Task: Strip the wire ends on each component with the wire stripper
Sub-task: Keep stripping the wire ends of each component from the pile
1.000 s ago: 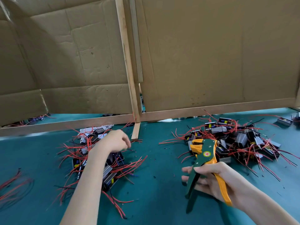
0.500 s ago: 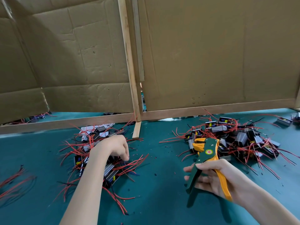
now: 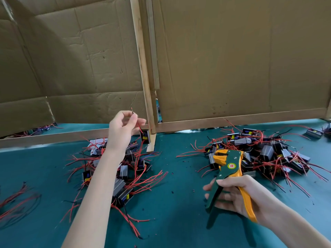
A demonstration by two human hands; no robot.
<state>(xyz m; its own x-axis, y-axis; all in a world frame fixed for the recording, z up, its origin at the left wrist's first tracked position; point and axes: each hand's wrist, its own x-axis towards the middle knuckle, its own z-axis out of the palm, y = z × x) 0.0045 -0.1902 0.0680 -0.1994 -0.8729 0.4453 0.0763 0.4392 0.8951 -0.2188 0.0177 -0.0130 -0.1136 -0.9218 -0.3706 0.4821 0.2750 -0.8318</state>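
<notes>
My left hand [image 3: 123, 127] is raised above the left pile of components [image 3: 118, 169] and pinches a red wire between thumb and fingers. A small black component [image 3: 144, 136] dangles from that wire, just left of the wooden post. My right hand [image 3: 238, 196] grips the green and orange wire stripper [image 3: 227, 169] by its handles, jaws pointing up and away, over the green table [image 3: 179, 203]. A second pile of components [image 3: 265, 153] with red wires lies just behind the stripper's head.
A cardboard wall [image 3: 232, 59] on a wooden frame [image 3: 143, 77] closes off the back of the table. Loose red and black wires [image 3: 16, 203] lie at the left edge. Small bits of stripped insulation dot the cloth between the piles. Another component [image 3: 314, 133] sits far right.
My left hand has risen out of the left pile, lifting one component by its red wire. My right hand and the stripper have stayed nearly in place.
</notes>
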